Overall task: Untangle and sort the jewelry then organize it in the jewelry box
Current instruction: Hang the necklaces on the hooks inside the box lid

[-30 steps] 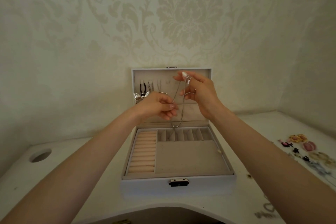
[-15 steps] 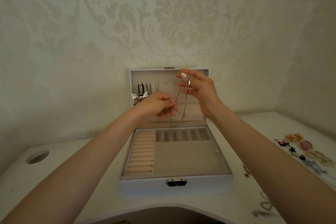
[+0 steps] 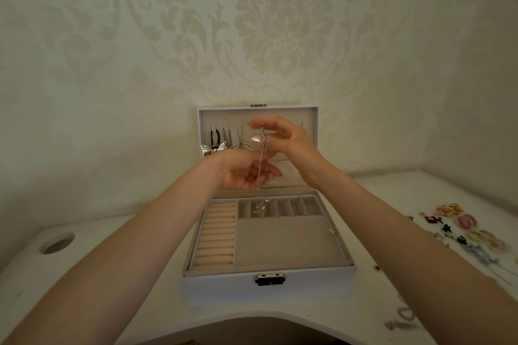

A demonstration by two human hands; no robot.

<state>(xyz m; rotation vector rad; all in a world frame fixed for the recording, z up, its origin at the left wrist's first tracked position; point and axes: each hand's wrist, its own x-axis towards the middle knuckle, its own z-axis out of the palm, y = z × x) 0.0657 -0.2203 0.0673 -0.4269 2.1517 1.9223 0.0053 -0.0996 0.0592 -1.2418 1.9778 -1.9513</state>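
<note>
Above the open jewelry box (image 3: 269,286), both hands are raised in front of its upright lid (image 3: 308,115). The right hand (image 3: 288,140) is the higher one; its thumb and fingertips pinch the upper end of a thin silver chain (image 3: 263,159). The left hand (image 3: 244,171) is lower, palm turned up, with fingers loose and nearly straight. The chain runs down across these fingers and touches them, but they do not seem to close on it.

From the pinch the chain hangs straight down, so its long axis is vertical. Its lower end, with a small pendant, is free in the air over the row of small compartments (image 3: 283,206) at the back of the tray. The ring rolls (image 3: 218,232) are to the left of it, and the large flat compartment (image 3: 280,241) is toward the person.

On the left part of the lid, several hung necklaces (image 3: 227,137) and a shiny silver piece (image 3: 210,148) are already in place. The lid area just behind the right hand is partly hidden. If the chain should go on the lid, the right hand is the nearer one, since it holds the top end at about that height. The left hand could then steady the hanging part so it does not swing into its neighbours.

More loose jewelry (image 3: 462,227) lies on the bench (image 3: 112,274), well apart to the right.
</note>
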